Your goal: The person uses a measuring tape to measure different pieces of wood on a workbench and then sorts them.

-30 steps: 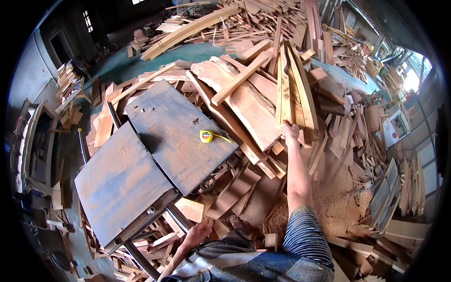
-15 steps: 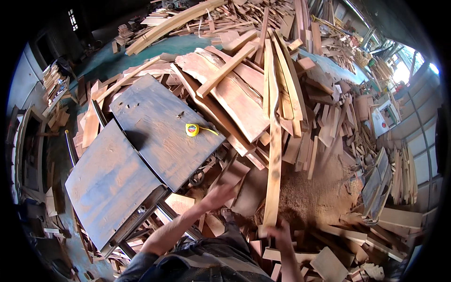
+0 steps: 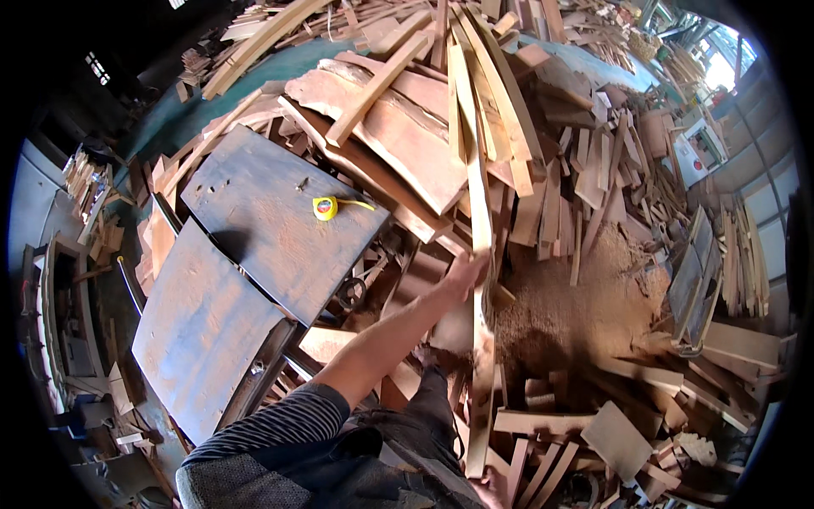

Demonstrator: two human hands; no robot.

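A long, narrow wooden plank [image 3: 482,365] with a dark, uneven edge runs lengthwise in front of me, its near end close to my body. My left hand [image 3: 468,271] reaches across and closes around the plank about midway along. At its near end, by the lower edge of the picture, my right hand [image 3: 489,489] is closed on the wood, partly cut off from view. A yellow tape measure [image 3: 325,209] with a short length of blade out lies on the dusty saw table [image 3: 280,229] to the left.
Wide rough boards [image 3: 398,136] and pale strips [image 3: 500,85] are piled ahead. A sawdust heap [image 3: 577,305] lies right of the plank. Offcuts [image 3: 615,441] litter the floor near my right side. A wheel [image 3: 351,293] shows under the table's edge.
My left hand has moved forward and right onto the plank. The plank's near end has come closer to me, with my right hand at it. The view has shifted slightly.
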